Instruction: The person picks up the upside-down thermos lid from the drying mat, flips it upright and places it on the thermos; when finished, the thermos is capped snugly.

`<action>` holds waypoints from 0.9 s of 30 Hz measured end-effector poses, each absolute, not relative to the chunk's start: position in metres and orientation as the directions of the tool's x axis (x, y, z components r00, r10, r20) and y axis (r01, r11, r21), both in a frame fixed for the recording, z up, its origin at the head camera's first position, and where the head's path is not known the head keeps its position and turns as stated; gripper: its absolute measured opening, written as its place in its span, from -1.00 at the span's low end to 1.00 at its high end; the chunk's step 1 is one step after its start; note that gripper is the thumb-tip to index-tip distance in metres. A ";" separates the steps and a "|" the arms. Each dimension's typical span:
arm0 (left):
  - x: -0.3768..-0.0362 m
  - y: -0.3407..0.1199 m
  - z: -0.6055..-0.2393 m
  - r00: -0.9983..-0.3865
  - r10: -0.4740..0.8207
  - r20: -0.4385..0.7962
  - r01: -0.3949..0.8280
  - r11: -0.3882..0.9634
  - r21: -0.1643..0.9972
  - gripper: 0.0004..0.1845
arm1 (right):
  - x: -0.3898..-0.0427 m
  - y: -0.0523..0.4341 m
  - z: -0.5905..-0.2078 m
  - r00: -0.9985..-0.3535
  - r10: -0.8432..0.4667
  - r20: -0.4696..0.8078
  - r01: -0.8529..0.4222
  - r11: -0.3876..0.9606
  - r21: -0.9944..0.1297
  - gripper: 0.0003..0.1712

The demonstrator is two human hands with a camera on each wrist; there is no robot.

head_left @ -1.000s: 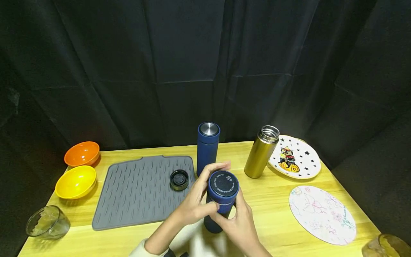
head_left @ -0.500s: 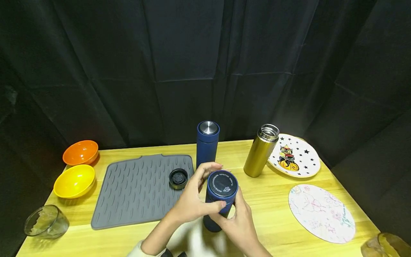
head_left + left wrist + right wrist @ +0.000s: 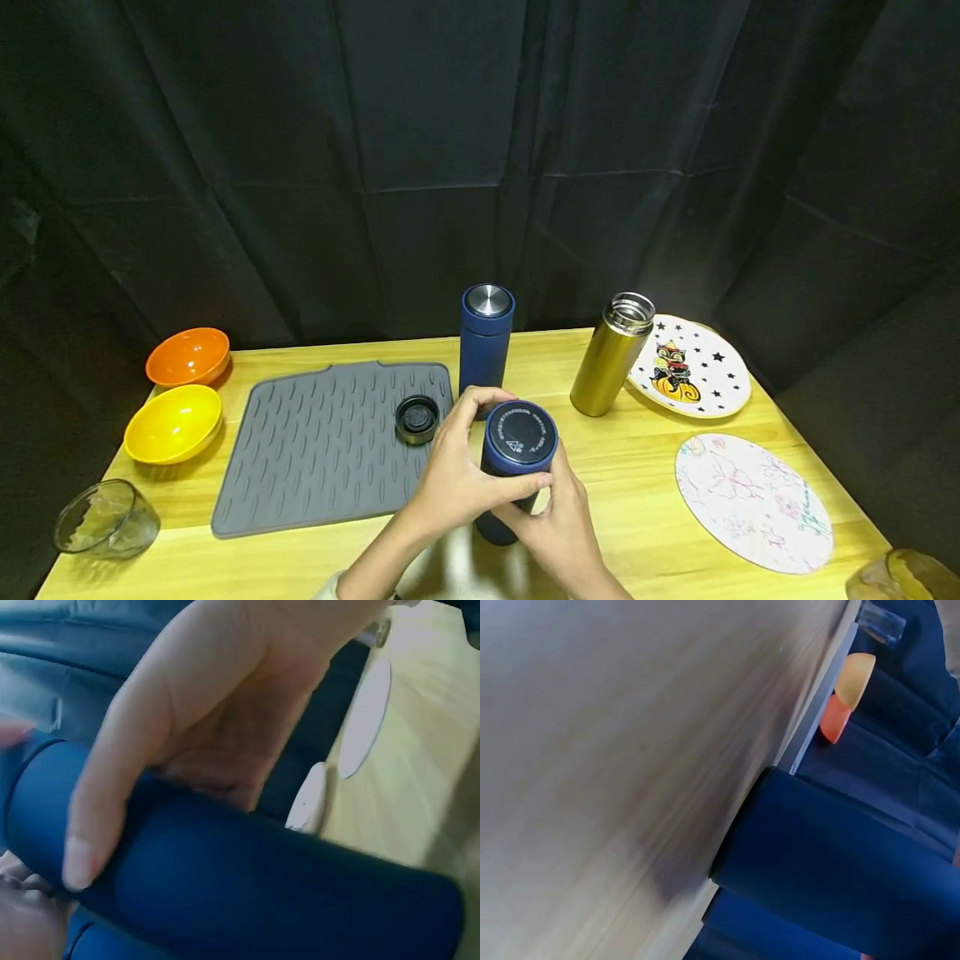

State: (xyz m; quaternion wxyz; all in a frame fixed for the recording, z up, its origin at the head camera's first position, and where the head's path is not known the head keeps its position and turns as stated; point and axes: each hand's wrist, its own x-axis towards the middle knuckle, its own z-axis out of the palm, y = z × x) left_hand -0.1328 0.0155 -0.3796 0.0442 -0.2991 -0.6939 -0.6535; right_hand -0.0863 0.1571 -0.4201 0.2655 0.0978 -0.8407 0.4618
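Gripping a dark blue cylindrical metal flask (image 3: 513, 467) with both hands; left hand (image 3: 457, 475) curling round its lidded top, right hand (image 3: 558, 529) clasping the body; standing on the yellow wooden table (image 3: 637, 467), at six o'clock of a taller blue flask (image 3: 486, 337).

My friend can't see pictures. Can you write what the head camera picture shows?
Two hands grip a dark blue flask standing on a wooden table: the left hand round its lid, the right hand round its body. Behind stand another blue flask and an open gold flask.
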 end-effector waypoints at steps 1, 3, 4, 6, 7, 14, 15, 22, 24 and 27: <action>-0.132 0.015 -0.380 -0.808 0.370 0.459 0.461 -0.088 0.883 -0.17 | -0.086 0.157 -0.420 -0.848 0.090 0.523 -0.395 0.552 -0.735 -0.08; -0.132 0.015 -0.380 -0.789 0.399 0.467 0.441 -0.163 0.883 -0.08 | -0.085 0.157 -0.420 -0.858 0.099 0.503 -0.379 0.538 -0.753 -0.10; -0.131 0.016 -0.380 -0.789 0.403 0.463 0.435 -0.166 0.885 -0.05 | -0.085 0.158 -0.420 -0.858 0.095 0.504 -0.383 0.535 -0.753 -0.11; -0.129 0.017 -0.380 -0.796 0.378 0.472 0.477 -0.089 0.875 -0.05 | -0.086 0.158 -0.420 -0.854 0.081 0.515 -0.395 0.543 -0.741 -0.10; -0.128 0.018 -0.380 -0.808 0.356 0.469 0.492 -0.030 0.870 -0.06 | -0.086 0.158 -0.420 -0.850 0.073 0.522 -0.404 0.547 -0.733 -0.09; -0.134 0.014 -0.378 -0.768 0.452 0.453 0.460 -0.104 0.882 -0.19 | -0.085 0.158 -0.420 -0.862 0.090 0.498 -0.380 0.534 -0.755 -0.07; -0.134 0.014 -0.378 -0.777 0.449 0.441 0.454 -0.087 0.887 -0.17 | -0.085 0.158 -0.420 -0.860 0.087 0.503 -0.387 0.531 -0.754 -0.07; -0.131 0.014 -0.379 -0.826 0.310 0.471 0.492 -0.013 0.870 -0.23 | -0.087 0.157 -0.420 -0.851 0.091 0.517 -0.389 0.552 -0.738 -0.07; -0.132 0.011 -0.379 -0.802 0.361 0.476 0.470 -0.110 0.876 -0.23 | -0.086 0.156 -0.419 -0.861 0.103 0.499 -0.373 0.539 -0.755 -0.09; -0.131 0.013 -0.379 -0.799 0.381 0.465 0.473 -0.078 0.878 -0.18 | -0.086 0.156 -0.420 -0.856 0.095 0.509 -0.385 0.539 -0.749 -0.09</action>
